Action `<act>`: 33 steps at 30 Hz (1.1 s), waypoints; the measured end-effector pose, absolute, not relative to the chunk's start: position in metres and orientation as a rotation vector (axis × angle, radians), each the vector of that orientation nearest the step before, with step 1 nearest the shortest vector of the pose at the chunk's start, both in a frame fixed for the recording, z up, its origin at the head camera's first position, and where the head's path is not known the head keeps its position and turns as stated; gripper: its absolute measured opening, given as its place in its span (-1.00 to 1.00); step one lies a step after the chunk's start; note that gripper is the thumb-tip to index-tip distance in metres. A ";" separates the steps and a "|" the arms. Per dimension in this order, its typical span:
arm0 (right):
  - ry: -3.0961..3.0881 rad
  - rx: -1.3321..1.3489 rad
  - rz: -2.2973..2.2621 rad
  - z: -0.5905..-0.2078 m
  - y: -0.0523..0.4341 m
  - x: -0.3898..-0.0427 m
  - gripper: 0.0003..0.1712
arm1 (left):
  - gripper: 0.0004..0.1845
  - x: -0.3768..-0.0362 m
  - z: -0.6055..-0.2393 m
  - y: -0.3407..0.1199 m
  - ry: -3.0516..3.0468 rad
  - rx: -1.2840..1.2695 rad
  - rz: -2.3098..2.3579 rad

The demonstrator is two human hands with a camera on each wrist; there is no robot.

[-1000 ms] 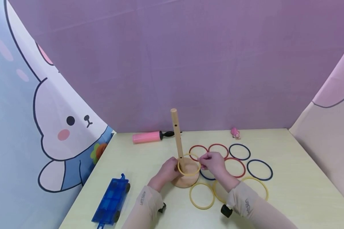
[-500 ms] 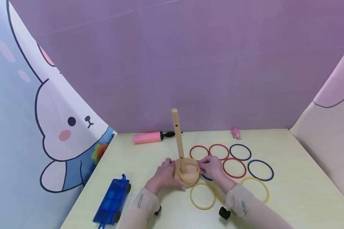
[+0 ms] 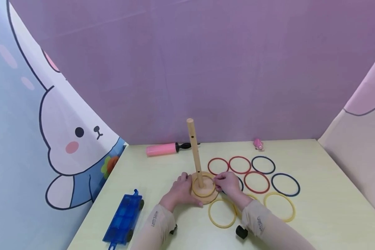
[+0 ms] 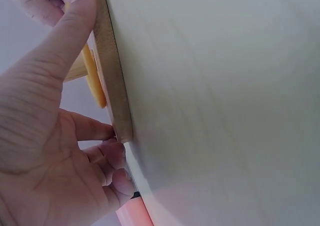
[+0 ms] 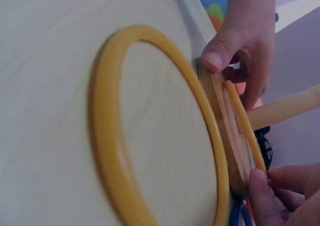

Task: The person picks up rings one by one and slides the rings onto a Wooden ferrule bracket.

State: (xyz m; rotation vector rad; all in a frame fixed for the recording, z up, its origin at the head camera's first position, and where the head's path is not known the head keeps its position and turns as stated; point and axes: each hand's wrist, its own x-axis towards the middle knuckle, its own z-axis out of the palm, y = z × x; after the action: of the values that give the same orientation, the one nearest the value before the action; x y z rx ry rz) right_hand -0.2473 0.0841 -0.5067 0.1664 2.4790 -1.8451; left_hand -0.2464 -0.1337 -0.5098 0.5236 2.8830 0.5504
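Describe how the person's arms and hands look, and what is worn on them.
Both hands, the left hand and the right hand, are bare, with no gloves or rings visible. Each forearm wears a snug beige sleeve that ends at the wrist and carries small dark lettering. A small black device sits under each wrist.

Left hand [image 4: 45,151] seen from the wrist, palm toward the camera. Its thumb [image 4: 70,31] lies along the edge of the wooden base [image 4: 114,81], and its fingertips [image 4: 107,133] touch the same edge lower down, so the hand grips the base from the side. A yellow ring [image 4: 94,81] lies flat on the base. The pale tabletop [image 4: 225,101] fills the right of the view. A pink object [image 4: 132,213] shows at the bottom edge. Other fingers [image 4: 37,3] appear top left.
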 end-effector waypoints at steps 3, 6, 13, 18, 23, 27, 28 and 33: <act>2.531 0.120 -1.833 -0.507 0.092 -0.247 -0.92 | 0.39 -0.246 -0.509 -0.132 2.889 0.529 0.542; 2.591 0.064 -1.824 -0.502 0.105 -0.244 -0.91 | 0.39 -0.245 -0.506 -0.132 2.894 0.542 0.556; 2.660 0.023 -1.766 -0.486 0.146 -0.232 -0.89 | 0.37 -0.248 -0.501 -0.136 2.888 0.511 0.563; 2.633 0.108 -1.807 -0.481 0.174 -0.221 -0.84 | 0.37 -0.250 -0.500 -0.138 2.880 0.501 0.582; 2.664 0.179 -1.775 -0.478 0.200 -0.205 -0.79 | 0.36 -0.249 -0.501 -0.137 2.872 0.503 0.579; 2.717 0.200 -1.715 -0.479 0.223 -0.191 -0.77 | 0.35 -0.247 -0.502 -0.135 2.856 0.516 0.594; 2.723 0.212 -1.705 -0.479 0.228 -0.187 -0.77 | 0.35 -0.246 -0.502 -0.134 2.855 0.520 0.596; 2.746 0.264 -1.668 -0.479 0.252 -0.170 -0.73 | 0.35 -0.245 -0.502 -0.132 2.859 0.528 0.585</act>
State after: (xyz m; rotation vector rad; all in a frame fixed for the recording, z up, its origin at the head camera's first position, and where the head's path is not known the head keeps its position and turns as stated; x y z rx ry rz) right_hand -0.1699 0.2518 -0.4793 0.2642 2.7463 -1.6680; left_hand -0.2446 -0.1317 -0.5022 0.5276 2.8594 0.5848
